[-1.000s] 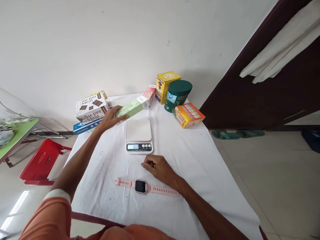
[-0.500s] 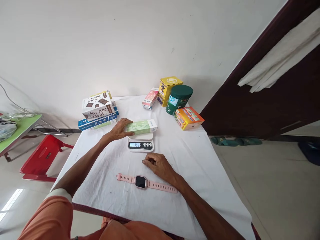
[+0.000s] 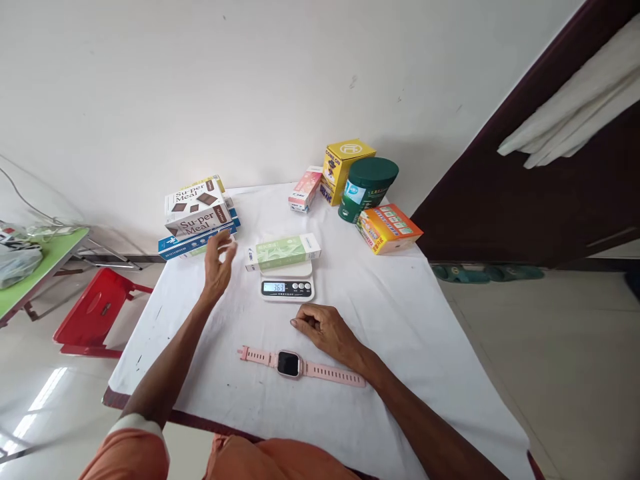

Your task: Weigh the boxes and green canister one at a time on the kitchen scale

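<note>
A light green and white box (image 3: 283, 252) lies across the small digital kitchen scale (image 3: 289, 291), whose lit display appears to read 363. My left hand (image 3: 219, 267) is empty, its fingers apart, left of the green box and beside the stacked boxes. In that stack a white "Su-per Meal" box (image 3: 197, 208) sits on a blue box (image 3: 175, 248). Resting on the cloth in front of the scale, my right hand (image 3: 325, 331) is loosely curled with nothing visible in it. A pink smartwatch (image 3: 289, 364) lies flat near its wrist.
At the back right stand a pink box (image 3: 305, 190), a yellow box (image 3: 343, 167), a green tub (image 3: 369, 187) and an orange box (image 3: 390, 229). White cloth (image 3: 400, 320) covers the table. To the left are a red chair (image 3: 95, 310) and a green table (image 3: 55, 257).
My left hand has let go of the light green box on the scale and moved left towards the stacked boxes. My right hand stays curled on the cloth. The view has shifted slightly.
</note>
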`<state>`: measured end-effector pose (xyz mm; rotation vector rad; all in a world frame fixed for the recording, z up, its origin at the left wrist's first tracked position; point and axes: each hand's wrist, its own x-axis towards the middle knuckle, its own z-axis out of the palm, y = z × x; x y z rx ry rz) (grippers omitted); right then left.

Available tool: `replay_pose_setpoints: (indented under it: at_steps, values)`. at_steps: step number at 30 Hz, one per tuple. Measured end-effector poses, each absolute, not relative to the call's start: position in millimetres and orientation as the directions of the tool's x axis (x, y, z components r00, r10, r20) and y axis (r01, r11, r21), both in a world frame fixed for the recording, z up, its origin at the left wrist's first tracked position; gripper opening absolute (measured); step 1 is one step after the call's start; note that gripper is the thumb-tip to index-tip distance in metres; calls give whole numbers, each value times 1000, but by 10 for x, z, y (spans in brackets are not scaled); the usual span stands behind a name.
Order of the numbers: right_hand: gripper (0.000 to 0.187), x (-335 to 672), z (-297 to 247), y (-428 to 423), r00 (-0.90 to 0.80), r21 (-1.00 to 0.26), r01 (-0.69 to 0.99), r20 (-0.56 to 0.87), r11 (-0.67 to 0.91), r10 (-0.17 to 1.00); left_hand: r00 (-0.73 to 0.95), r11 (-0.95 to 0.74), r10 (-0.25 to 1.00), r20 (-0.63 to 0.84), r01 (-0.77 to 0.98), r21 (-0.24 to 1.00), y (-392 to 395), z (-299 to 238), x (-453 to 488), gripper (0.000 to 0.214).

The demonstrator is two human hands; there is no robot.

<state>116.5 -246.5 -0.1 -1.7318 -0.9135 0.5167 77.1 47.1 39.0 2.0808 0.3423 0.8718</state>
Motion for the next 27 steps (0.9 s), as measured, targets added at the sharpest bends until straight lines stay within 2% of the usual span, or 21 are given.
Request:
replay_pose_setpoints:
  at_steps: [2,5,8,19,24,27]
  values:
    - [28,1164,-2,-2469,614,-935,322,85,-150,785,610,-481,695,381,0,877,505,204,660,40]
    - [28,1164,2,-2471,614,-934,325,88,-150,784,599,-340,765,237,62,938,554,27,582,33]
    - [27,1168,7,-2471,611,-933,327,90,-148,787,605,-298,772,197,71,952,572,1,599,31]
    - [28,1178,-7,-2465,613,-930,333,87,-157,786,618,-345,764,186,147,927,540,14,624,33]
    - [28,1178,0,-2466,613,-929,336,91,-155,785,626,-421,741,243,150,895,474,42,594,39]
    - [28,1179,-5,-2466,609,-932,330,89,-150,788,634,-523,695,339,122,844,396,116,572,42]
